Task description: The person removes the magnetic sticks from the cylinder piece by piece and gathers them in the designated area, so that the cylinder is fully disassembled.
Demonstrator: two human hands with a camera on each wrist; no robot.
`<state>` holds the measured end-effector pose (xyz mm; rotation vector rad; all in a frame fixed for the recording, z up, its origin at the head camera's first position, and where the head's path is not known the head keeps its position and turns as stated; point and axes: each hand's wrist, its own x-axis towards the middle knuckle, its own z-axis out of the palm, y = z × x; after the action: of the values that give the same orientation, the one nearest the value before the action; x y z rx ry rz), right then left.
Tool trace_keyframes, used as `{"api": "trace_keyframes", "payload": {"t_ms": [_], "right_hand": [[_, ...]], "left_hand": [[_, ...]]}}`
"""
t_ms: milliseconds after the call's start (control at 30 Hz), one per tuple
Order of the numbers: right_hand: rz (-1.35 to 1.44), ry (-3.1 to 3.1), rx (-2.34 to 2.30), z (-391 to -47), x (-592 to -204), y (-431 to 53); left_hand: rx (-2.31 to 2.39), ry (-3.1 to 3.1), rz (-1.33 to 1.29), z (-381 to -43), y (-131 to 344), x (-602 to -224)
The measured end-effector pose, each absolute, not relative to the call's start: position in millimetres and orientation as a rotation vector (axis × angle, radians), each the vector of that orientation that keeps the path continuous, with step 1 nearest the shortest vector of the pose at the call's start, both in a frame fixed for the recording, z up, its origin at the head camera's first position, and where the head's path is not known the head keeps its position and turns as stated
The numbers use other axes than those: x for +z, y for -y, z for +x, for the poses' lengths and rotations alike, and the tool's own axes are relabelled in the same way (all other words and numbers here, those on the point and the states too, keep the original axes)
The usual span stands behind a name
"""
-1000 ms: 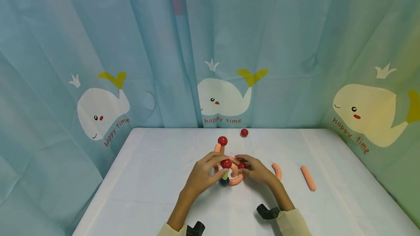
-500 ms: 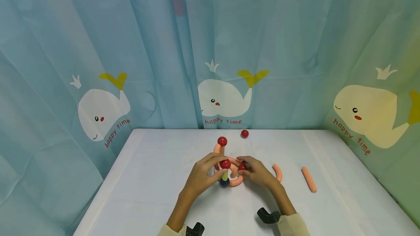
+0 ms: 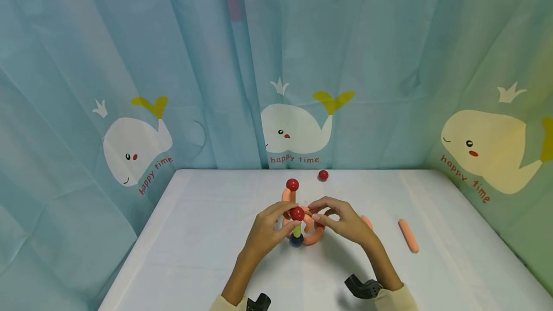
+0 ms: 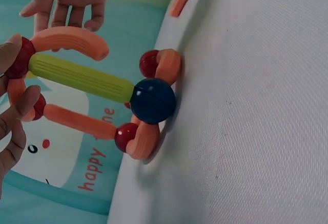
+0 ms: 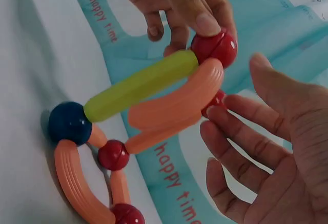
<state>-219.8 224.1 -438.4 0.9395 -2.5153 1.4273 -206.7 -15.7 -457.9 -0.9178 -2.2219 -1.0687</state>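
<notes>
Within wrist-views alone, green rod (image 4: 82, 78) entire.

Shows glossy red on the small balls (image 3: 297, 213), dark blue on the big ball (image 4: 152, 101), lime green on the straight stick (image 4: 82, 78) and ribbed salmon orange on the curved sticks (image 4: 69, 38). Pairs a white table (image 3: 194, 253) with beige sleeves (image 3: 396, 299) and black wrist mounts (image 3: 364, 288). Carries white whales (image 3: 298, 121), mustard tails (image 3: 334, 103) and red lettering (image 3: 294, 159) across a light blue curtain (image 3: 389, 37), greener at the right.

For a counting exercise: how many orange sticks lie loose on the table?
2: a straight stick toward the right side, and a second stick beside the right hand, partly hidden by it. Others may be hidden.
</notes>
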Motion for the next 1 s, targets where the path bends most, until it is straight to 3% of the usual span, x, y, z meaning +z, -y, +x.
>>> {"api": "trace_keyframes", "payload": {"t_ms": [167,1000], "right_hand": [[1.048,2.457,1.491,-217.8,-438.7,-218.5],[1.088,2.376,1.419,-220.5,-447.3,-208.5]], "left_hand": [[-1.068,2.216,-0.918,-207.1,15.3,-457.5],[-1.042,2.223,-0.912,-207.9,16.2,-459.0]]}}
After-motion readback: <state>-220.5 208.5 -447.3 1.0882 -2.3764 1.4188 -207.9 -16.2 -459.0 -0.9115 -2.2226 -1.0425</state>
